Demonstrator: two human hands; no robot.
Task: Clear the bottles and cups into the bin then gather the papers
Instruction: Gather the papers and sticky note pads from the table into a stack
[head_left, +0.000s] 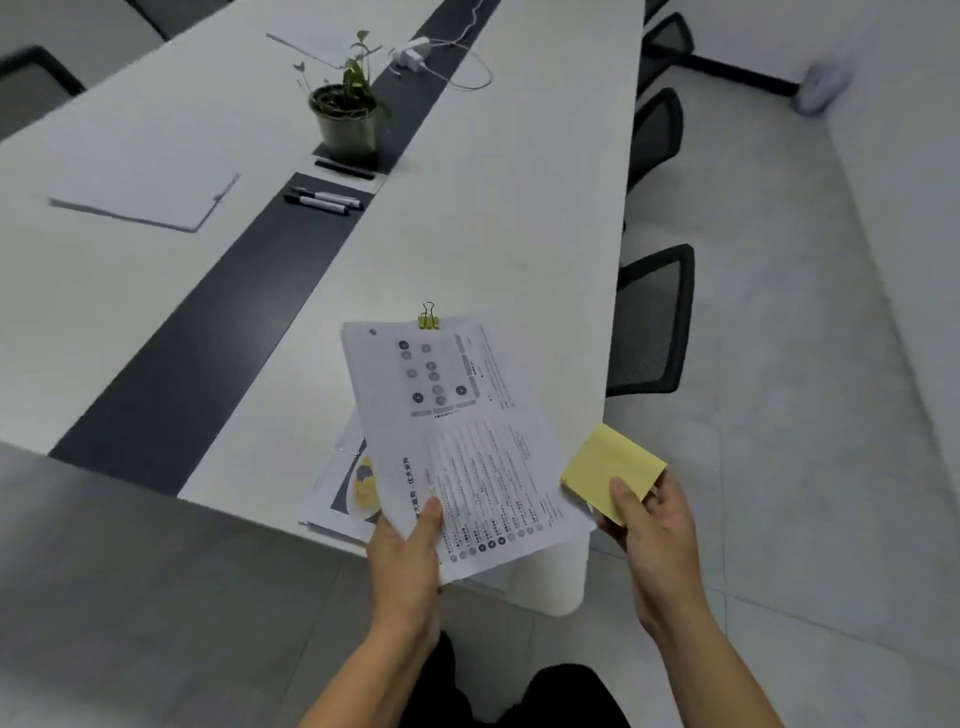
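From the head camera, the left hand (402, 551) pinches the near edge of a clipped printed sheaf (457, 441), thumb on top, held just above the table (493, 208) corner over more papers (343, 488). The right hand (657, 525) grips a yellow sticky-note pad (613, 467), thumb across its near corner. Best to lay the pad on the sheaf, square the edges, then fetch the far white stack (145, 195).

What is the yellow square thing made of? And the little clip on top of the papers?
The yellow pad in the right hand looks like matte paper, a stack of sticky notes, judging by its thin layered edge. The binder clip on the printed papers seems metal: thin wire handles, yellow painted body.
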